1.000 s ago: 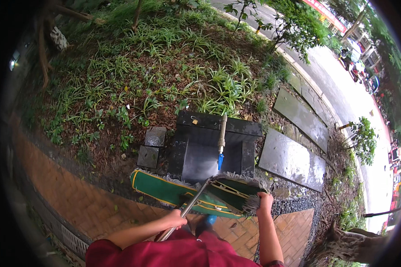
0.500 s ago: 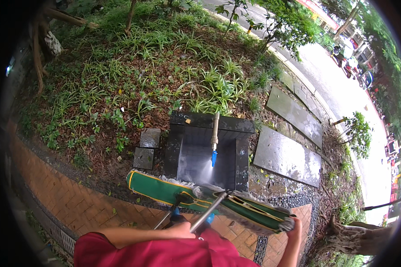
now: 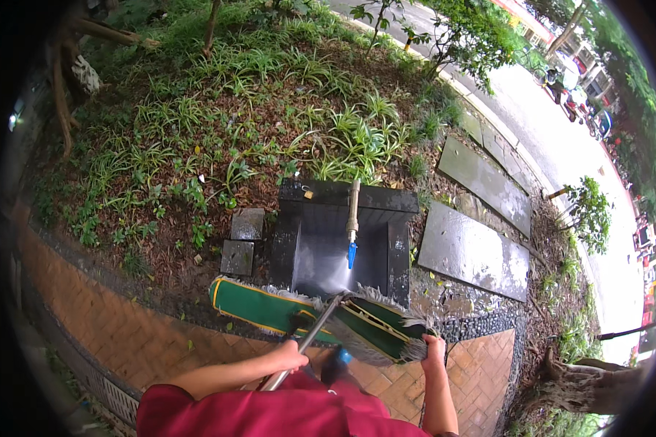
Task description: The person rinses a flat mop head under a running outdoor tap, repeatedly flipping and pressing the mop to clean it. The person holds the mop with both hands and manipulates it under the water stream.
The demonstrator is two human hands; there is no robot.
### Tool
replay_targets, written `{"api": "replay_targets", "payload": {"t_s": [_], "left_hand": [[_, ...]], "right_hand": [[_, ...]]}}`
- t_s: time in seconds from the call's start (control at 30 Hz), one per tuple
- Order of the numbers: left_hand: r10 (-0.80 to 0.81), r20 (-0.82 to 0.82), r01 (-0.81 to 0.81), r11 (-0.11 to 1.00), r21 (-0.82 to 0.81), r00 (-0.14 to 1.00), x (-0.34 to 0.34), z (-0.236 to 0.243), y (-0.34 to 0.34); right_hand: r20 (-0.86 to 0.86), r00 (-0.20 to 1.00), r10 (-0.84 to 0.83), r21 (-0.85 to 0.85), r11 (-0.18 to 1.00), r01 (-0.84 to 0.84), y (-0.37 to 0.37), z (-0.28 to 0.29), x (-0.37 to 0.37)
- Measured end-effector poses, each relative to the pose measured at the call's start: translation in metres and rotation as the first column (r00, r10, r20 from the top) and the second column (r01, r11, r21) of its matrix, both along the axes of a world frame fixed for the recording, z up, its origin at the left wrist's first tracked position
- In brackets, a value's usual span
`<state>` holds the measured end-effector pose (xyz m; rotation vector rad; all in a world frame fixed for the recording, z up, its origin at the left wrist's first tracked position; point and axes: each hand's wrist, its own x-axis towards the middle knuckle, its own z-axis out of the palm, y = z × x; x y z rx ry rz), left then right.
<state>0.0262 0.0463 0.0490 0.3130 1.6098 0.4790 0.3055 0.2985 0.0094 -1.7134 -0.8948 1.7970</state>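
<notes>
My left hand (image 3: 289,357) is closed around a metal pole (image 3: 310,333) that slopes up to a flat dust mop. At the mop's right end, my right hand (image 3: 434,351) grips the edge of its green head (image 3: 375,326), where grey-white fringe bunches. To the left lies another green, yellow-edged flat mop head (image 3: 259,302), partly overlapped near the pole; whether it has its own pole I cannot tell. Both reach the front of a dark stone basin (image 3: 286,244). A tap with a blue lever (image 3: 352,255) sprays water down by the held mop's fringe.
Wet stone slabs (image 3: 474,251) lie right of the basin, and small square blocks (image 3: 237,256) stand on its left. Plants and leaf litter (image 3: 219,153) cover the bed behind. Brick paving (image 3: 153,335) runs under me. A tree trunk (image 3: 590,390) stands at the lower right.
My right hand has moved left and away from me, tilting the held mop head down to the right and bringing its fringe nearer the spray. My left hand has shifted slightly, the pole's near end swinging left.
</notes>
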Motion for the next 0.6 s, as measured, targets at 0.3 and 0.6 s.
{"api": "replay_targets", "payload": {"t_s": [0.3,0.6], "left_hand": [[-0.373,-0.164,0.394,0.911,0.125,0.913,0.021,0.032,0.005],[0.134,0.103,-0.142,0.987,0.071,0.986,-0.014,0.004,-0.013]], "right_hand": [[-0.058,0.977,-0.206,-0.215,0.958,0.19,0.032,0.033,0.137],[0.062,0.997,0.046,0.116,0.992,-0.053,0.02,0.012,-0.034]]}}
